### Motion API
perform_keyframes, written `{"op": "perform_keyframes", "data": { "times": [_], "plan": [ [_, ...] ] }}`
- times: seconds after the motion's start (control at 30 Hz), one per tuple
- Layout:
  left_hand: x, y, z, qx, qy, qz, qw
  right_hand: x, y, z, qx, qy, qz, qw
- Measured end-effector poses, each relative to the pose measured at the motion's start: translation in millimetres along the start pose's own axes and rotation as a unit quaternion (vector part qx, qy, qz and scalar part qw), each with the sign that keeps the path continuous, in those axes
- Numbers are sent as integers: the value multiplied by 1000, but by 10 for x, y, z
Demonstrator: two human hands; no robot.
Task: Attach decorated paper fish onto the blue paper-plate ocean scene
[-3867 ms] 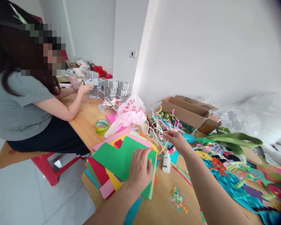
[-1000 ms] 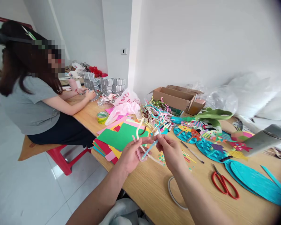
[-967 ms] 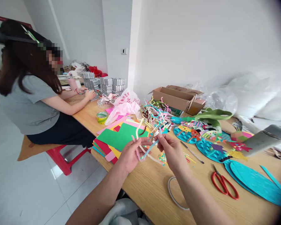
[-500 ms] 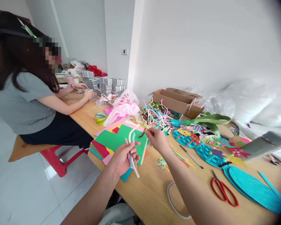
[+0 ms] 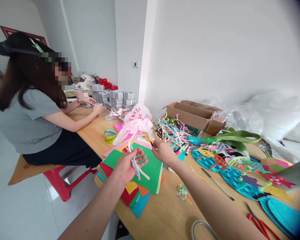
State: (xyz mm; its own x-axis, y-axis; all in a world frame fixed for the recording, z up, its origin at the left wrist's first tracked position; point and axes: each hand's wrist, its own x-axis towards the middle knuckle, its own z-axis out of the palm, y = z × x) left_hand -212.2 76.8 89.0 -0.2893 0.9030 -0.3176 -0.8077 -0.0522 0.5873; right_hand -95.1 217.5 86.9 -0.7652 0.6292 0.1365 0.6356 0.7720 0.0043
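Above a stack of coloured sheets (image 5: 150,166), my left hand (image 5: 130,164) has its fingers spread, with pale pipe cleaners (image 5: 144,174) in white and blue held against the palm by the thumb. My right hand (image 5: 161,150) is closed in a pinch over the right edge of the green sheet, beside the left hand and not touching it. A small dark bit shows at its fingertips, too small to make out clearly. Behind it lies a tangled pile of colourful pipe cleaners (image 5: 168,128).
A person (image 5: 40,123) sits at the left, hands near grey boxes (image 5: 116,96). Yellow tape (image 5: 110,134) and a pink bag (image 5: 137,120) lie behind the paper. Cardboard boxes (image 5: 190,115) stand at the back. Red-handled scissors (image 5: 261,224) and blue fish-decorated pieces (image 5: 230,176) are at right.
The fingers of my left hand have spread from a curl around the pipe cleaners. The dark brown piece at my right fingertips shows less. The view has shifted, so the scissors sit lower and farther right.
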Motion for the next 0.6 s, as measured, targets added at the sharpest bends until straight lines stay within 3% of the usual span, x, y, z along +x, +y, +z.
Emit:
{"op": "perform_keyframes", "data": {
  "times": [0.13,0.27,0.43,0.6],
  "plan": [
    [318,-121,264,-59,-2,17,998,-81,-278,-186,128,48,-2,991],
    [511,-150,413,-104,31,39,993,-134,-472,-157,195,62,-14,979],
    [628,-148,422,-77,6,35,996,-102,-405,-61,293,63,-6,954],
    [743,-203,417,-54,-43,8,998,-53,-260,-42,267,55,13,962]
  ]
}}
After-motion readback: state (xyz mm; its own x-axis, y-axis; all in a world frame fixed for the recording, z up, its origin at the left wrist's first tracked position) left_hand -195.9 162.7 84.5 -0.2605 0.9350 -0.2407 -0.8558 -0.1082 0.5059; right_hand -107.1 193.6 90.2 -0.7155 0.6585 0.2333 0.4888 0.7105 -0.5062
